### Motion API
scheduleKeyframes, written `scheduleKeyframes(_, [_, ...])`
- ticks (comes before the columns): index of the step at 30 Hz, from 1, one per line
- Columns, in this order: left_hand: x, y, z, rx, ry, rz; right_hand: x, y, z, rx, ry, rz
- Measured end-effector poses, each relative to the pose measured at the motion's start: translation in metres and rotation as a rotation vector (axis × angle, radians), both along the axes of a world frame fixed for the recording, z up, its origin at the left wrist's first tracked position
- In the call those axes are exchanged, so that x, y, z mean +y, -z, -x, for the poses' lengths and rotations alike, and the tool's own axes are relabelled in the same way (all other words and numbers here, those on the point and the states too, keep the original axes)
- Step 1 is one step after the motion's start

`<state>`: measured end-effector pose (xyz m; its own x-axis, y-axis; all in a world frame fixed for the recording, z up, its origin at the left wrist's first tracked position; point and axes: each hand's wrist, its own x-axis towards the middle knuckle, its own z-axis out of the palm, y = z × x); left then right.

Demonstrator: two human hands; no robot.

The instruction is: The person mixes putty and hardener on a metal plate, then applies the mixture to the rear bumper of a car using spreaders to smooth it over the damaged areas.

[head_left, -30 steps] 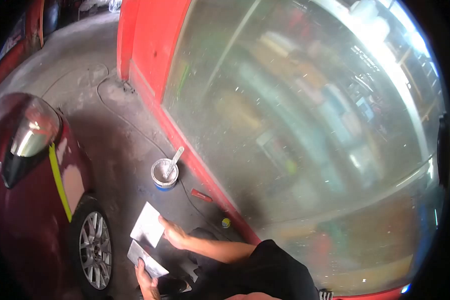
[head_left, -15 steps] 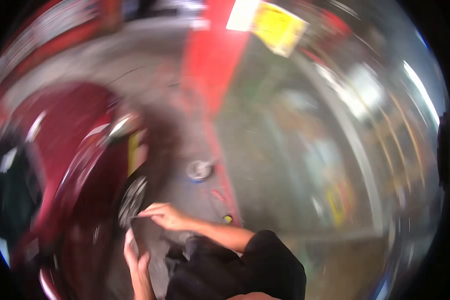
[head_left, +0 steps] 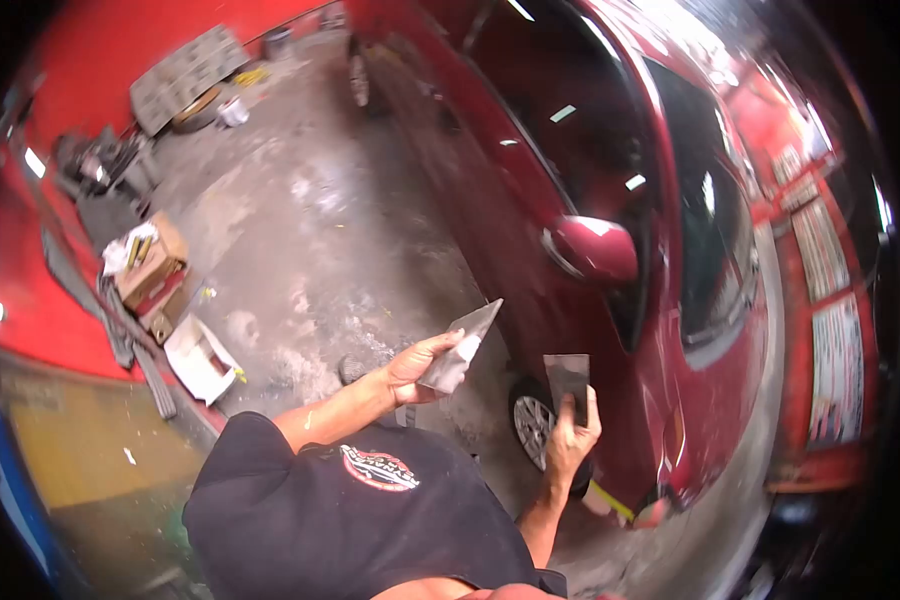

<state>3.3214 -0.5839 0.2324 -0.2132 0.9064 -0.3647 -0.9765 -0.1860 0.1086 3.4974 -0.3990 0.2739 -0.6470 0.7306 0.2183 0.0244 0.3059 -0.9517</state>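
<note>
In my left hand (head_left: 418, 368) is a thin flat grey plate (head_left: 478, 322), tilted, with a smear of pale grey paste (head_left: 452, 366) along it. My right hand (head_left: 573, 437) grips a dark, flat rectangular spreader (head_left: 568, 376) at its lower end, fingers and thumb closed on it. The two hands are apart, in front of my chest. Beyond my right hand stands a dark red car (head_left: 610, 330), with its side mirror (head_left: 592, 248) above and its front wheel (head_left: 533, 428) below. Both tools overlap the car or the floor beside it in this view.
Concrete floor (head_left: 310, 230) runs along the car's side. Left, by the red wall (head_left: 80, 60), are cardboard boxes (head_left: 155, 262), a white bin (head_left: 198, 358) and a grey panel (head_left: 190, 78). Yellow tape (head_left: 610, 502) marks the car's front end. Posters (head_left: 836, 370) hang at right.
My view has swung round, so the car has gone from the left side to the right. My hands, close together before, are now farther apart, and the blur has cleared.
</note>
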Motion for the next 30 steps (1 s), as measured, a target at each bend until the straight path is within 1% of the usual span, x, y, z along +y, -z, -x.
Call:
scheduleKeyframes(1, [-0.017,0.008,0.015,-0.039,-0.003,-0.06,-0.012,-0.001,0.029,-0.008,-0.067,0.01])
scheduleKeyframes(2, [-0.033,0.019,0.028,-0.07,-0.002,-0.118,-0.019,0.004,0.059,-0.01,-0.194,-0.159])
scheduleKeyframes(3, [-0.047,0.025,0.041,-0.094,-0.001,-0.176,-0.03,0.009,0.088,-0.012,-0.34,-0.215])
scheduleKeyframes(4, [-0.058,0.017,0.051,0.011,-0.049,0.019,-0.04,0.015,0.117,-0.005,-0.484,-0.214])
scheduleKeyframes(5, [-0.07,0.02,0.066,0.078,-0.05,-0.038,-0.05,0.021,0.146,0.011,-0.626,-0.217])
scheduleKeyframes(6, [-0.078,0.023,0.081,0.061,-0.177,0.029,-0.069,0.013,0.176,0.054,-0.726,-0.205])
scheduleKeyframes(7, [-0.085,0.026,0.098,0.035,-0.301,0.094,-0.088,0.001,0.202,0.122,-0.794,-0.141])
scheduleKeyframes(9, [-0.12,0.021,0.151,0.165,-0.455,0.135,-0.111,-0.017,0.257,0.329,-0.909,-0.234])
scheduleKeyframes(10, [-0.139,0.013,0.17,0.299,-0.521,0.229,-0.122,-0.024,0.279,0.341,-0.901,-0.23])
scheduleKeyframes(11, [-0.156,0.01,0.188,0.442,-0.561,0.242,-0.126,-0.021,0.305,0.343,-0.882,-0.298])
scheduleKeyframes(13, [-0.166,0.009,0.216,0.667,-0.73,0.465,-0.144,-0.019,0.357,0.231,-0.788,-0.595])
scheduleKeyframes(14, [-0.179,0.006,0.227,0.803,-0.709,0.602,-0.152,-0.015,0.383,0.145,-0.75,-0.977])
scheduleKeyframes(15, [-0.191,-0.005,0.237,0.931,-0.682,0.742,-0.163,-0.005,0.405,0.075,-0.732,-1.191])
scheduleKeyframes(16, [-0.201,-0.01,0.248,1.048,-0.645,0.887,-0.175,0.005,0.425,0.079,-0.81,-1.202])
scheduleKeyframes(17, [-0.209,-0.006,0.262,1.041,-0.69,1.008,-0.186,0.015,0.443,0.08,-0.887,-1.213])
scheduleKeyframes(19, [-0.216,0.007,0.289,1.014,-0.764,1.246,-0.206,0.035,0.475,0.129,-1.085,-1.094])
scheduleKeyframes(20, [-0.217,0.03,0.307,0.996,-0.951,1.211,-0.216,0.04,0.49,0.135,-1.155,-1.106])
scheduleKeyframes(23, [-0.236,0.055,0.364,0.888,-1.011,1.315,-0.235,0.05,0.542,0.134,-1.355,-1.164])
scheduleKeyframes(24, [-0.239,0.043,0.385,0.816,-1.098,1.288,-0.237,0.053,0.568,0.145,-1.392,-1.139])
scheduleKeyframes(25, [-0.243,0.045,0.414,0.781,-1.184,1.316,-0.238,0.055,0.595,0.152,-1.426,-1.116])
scheduleKeyframes(26, [-0.247,0.049,0.441,0.744,-1.262,1.339,-0.233,0.058,0.627,0.166,-1.464,-1.039])
scheduleKeyframes(27, [-0.259,0.02,0.462,0.595,-1.221,1.248,-0.229,0.06,0.663,0.172,-1.496,-0.959])
scheduleKeyframes(28, [-0.275,0.035,0.492,0.602,-1.307,0.974,-0.227,0.059,0.699,0.258,-1.493,-0.803])
scheduleKeyframes(29, [-0.274,0.028,0.521,0.554,-1.403,0.81,-0.227,0.061,0.734,0.297,-1.448,-0.698])
scheduleKeyframes(30, [-0.273,0.01,0.55,0.508,-1.501,0.64,-0.231,0.046,0.764,0.336,-1.413,-0.597])
